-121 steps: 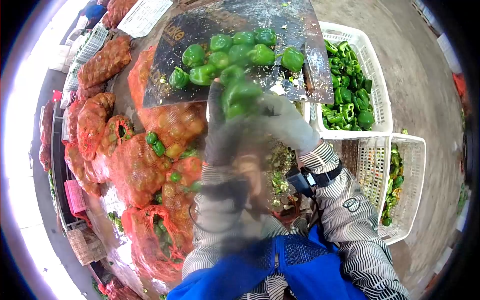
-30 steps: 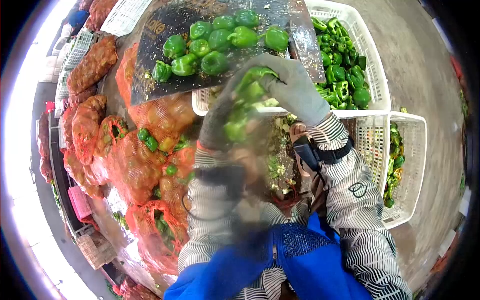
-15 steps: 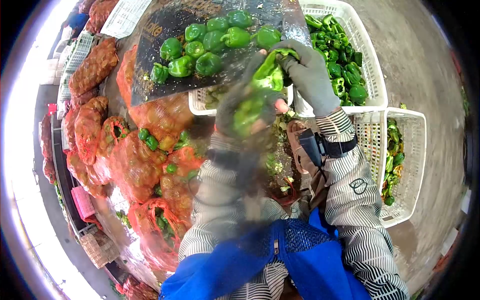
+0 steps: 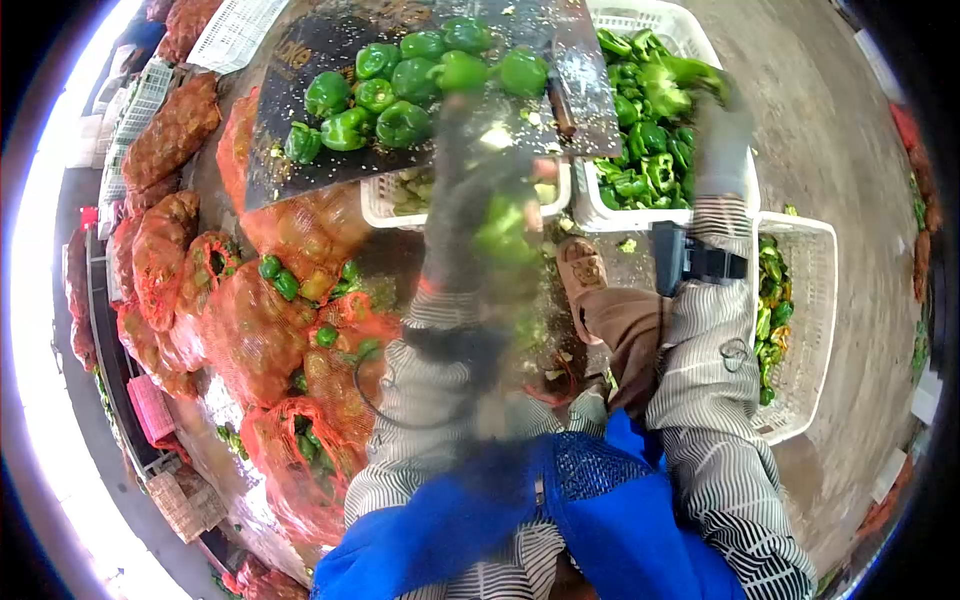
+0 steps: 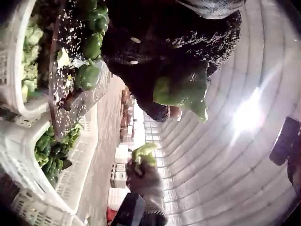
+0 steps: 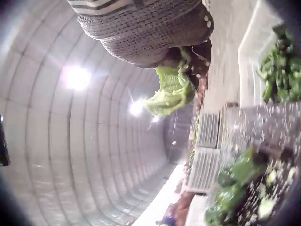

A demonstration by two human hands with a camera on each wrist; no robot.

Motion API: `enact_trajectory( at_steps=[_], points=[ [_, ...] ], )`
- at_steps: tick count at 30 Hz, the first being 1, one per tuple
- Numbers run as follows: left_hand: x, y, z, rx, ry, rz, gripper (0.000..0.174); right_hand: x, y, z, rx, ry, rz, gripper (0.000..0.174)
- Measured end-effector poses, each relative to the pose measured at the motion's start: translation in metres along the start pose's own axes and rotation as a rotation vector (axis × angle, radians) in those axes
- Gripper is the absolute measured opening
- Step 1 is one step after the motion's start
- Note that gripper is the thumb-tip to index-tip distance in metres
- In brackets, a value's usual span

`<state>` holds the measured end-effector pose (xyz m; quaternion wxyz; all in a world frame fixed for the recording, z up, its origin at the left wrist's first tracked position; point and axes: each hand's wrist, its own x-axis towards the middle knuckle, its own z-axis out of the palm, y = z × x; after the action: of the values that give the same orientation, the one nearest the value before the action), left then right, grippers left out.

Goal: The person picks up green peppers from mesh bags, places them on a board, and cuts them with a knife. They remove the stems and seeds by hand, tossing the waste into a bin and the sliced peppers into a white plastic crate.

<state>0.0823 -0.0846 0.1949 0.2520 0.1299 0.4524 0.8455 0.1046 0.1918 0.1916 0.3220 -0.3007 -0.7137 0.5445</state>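
Observation:
In the head view my gloved right hand is raised over the right side of a white crate of cut green peppers. It grips a pale-lined piece of bell pepper, seen clearly in the right wrist view. My gloved left hand, blurred in the head view, is at the near edge of the dark board. Its fingers hold another green pepper piece. Several whole green bell peppers sit grouped on the board, among scattered seeds.
A knife handle lies near the board's right edge. Under its near edge a white crate holds pale scraps. Another white crate of peppers stands at right. Red mesh sacks fill the left floor. A sandalled foot is below.
The pepper between my hands has been parted into two pieces. My right hand has moved right with one, away from my left hand, to over the crate. The left keeps the other.

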Motion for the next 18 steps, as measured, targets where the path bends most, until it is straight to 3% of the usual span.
enact_trajectory(
  at_steps=[1,2,3,4,5,6,8,9,11,12,15,16,17,18],
  points=[
    [-0.002,-0.003,-0.016,0.094,0.016,0.086,0.074,0.005,-0.003,-0.013,-0.154,0.045,-0.026,0.042],
    [0.005,0.010,-0.005,-0.262,0.040,0.026,0.068,0.008,0.004,-0.016,-0.507,0.077,-0.126,0.044],
    [0.011,0.004,-0.014,-0.370,0.000,0.053,0.070,0.011,0.012,-0.016,-0.862,0.118,-0.228,0.047],
    [0.015,0.004,-0.021,-0.201,0.028,0.087,0.068,-0.007,-0.011,-0.006,-0.861,0.008,-0.095,0.050],
    [0.020,0.003,-0.027,-0.037,0.057,0.120,0.067,-0.014,0.006,-0.002,-0.462,-0.077,-0.223,0.050],
    [0.025,-0.004,-0.034,-0.040,0.055,0.132,0.067,-0.024,-0.001,0.009,-0.381,-0.280,-0.258,0.045],
    [0.035,-0.016,-0.048,0.680,0.135,0.365,0.065,-0.069,-0.034,0.043,-0.074,-0.669,-0.200,0.030],
    [0.040,-0.018,-0.048,0.333,0.178,0.267,0.065,-0.091,-0.056,0.055,0.039,-0.871,-0.219,0.027],
    [0.033,-0.019,-0.046,0.470,0.204,0.303,0.064,-0.106,-0.044,0.075,-0.066,-0.962,-0.398,0.020],
    [0.028,-0.018,-0.044,0.601,0.226,0.335,0.064,-0.110,-0.037,0.079,-0.058,-0.965,-0.417,0.020],
    [0.033,-0.013,-0.037,0.993,0.286,0.452,0.068,-0.110,-0.037,0.085,-0.394,-0.664,-0.500,0.015],
    [0.039,-0.016,-0.040,1.420,0.424,0.901,0.061,-0.107,-0.029,0.087,-0.398,-0.620,-0.469,0.017],
    [0.040,-0.011,-0.039,1.425,0.422,0.913,0.061,-0.104,-0.026,0.085,-0.402,-0.575,-0.432,0.020],
    [0.037,-0.008,-0.037,0.948,0.475,0.563,0.060,-0.101,-0.026,0.077,-0.265,-0.649,-0.316,0.028]
  ],
)
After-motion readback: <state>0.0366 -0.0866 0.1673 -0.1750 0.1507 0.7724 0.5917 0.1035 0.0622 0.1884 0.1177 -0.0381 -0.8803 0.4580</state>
